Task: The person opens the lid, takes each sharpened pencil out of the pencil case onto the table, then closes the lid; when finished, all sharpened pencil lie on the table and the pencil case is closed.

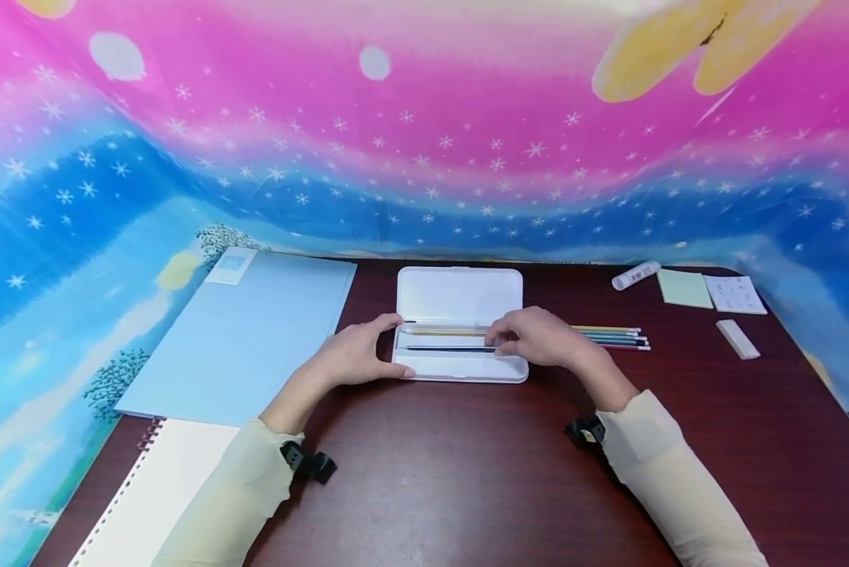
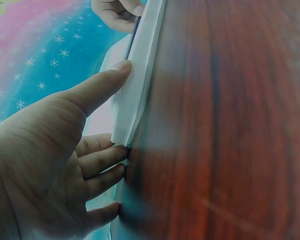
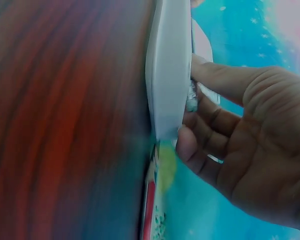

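An open white pencil case (image 1: 460, 368) lies on the table, its lid (image 1: 460, 293) tipped back at the far side. My left hand (image 1: 354, 353) spans its left end, thumb on the near corner and index finger by the hinge. In the left wrist view the fingers (image 2: 104, 161) are fairly straight against the case's end. My right hand (image 1: 538, 337) pinches a dark pencil (image 1: 446, 349) that lies along the inside of the case. A yellowish pencil (image 1: 439, 333) lies behind it in the case. The right wrist view shows the pencil's end (image 3: 192, 97) between thumb and fingers.
Several pencils (image 1: 619, 339) lie right of the case. Farther right are a glue stick (image 1: 635, 276), green sticky notes (image 1: 684, 288), a printed paper (image 1: 735, 294) and a white eraser-like block (image 1: 738, 339). A blue folder (image 1: 254, 339) and a spiral notebook (image 1: 162, 488) lie left.
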Demonstrator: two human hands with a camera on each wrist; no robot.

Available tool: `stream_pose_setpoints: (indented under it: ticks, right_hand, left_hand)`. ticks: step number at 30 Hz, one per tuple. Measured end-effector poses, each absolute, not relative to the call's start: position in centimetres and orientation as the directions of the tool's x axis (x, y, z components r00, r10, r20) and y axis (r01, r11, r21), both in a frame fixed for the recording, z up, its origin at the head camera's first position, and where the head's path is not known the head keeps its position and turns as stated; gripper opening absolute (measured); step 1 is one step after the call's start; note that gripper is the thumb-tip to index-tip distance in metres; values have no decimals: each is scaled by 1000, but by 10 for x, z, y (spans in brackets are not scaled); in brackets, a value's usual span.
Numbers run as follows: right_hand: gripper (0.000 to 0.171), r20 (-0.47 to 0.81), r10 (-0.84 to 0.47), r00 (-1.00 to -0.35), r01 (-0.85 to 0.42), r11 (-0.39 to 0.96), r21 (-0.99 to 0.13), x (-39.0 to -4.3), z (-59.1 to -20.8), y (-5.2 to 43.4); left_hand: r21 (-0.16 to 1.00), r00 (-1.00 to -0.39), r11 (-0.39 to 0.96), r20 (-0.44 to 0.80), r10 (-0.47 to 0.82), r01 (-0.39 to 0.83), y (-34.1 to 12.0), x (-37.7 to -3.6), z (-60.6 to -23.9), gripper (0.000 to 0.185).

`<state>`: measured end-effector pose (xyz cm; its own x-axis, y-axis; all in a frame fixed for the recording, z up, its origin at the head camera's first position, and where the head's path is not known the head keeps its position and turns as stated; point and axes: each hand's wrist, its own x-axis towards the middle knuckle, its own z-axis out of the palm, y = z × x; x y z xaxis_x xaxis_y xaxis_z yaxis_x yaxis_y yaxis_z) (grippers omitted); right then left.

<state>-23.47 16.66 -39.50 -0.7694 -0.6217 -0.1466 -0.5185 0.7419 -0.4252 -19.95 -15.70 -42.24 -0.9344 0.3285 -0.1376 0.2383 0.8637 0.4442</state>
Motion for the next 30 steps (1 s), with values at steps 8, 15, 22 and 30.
stream_pose_setpoints:
  ticks: [8, 15, 22, 30]
  right_hand:
    - [22, -55, -589, -807, -502, 731, -462, -234, -389, 186]
    - [23, 19, -568, -823, -501, 709, -496, -234, -385, 209]
    - [25, 29, -525, -851, -472, 739, -481, -233, -383, 237]
    - [25, 43, -475, -879, -441, 775, -452, -228, -376, 263]
  left_hand:
    - [448, -936, 862, -135, 326, 235, -158, -197, -423, 96]
    - [446, -934, 862, -135, 329, 240, -156, -198, -422, 96]
    - [442, -933, 864, -138, 333, 242, -155, -199, -421, 96]
    - [444, -931, 860, -134, 340, 251, -155, -199, -420, 96]
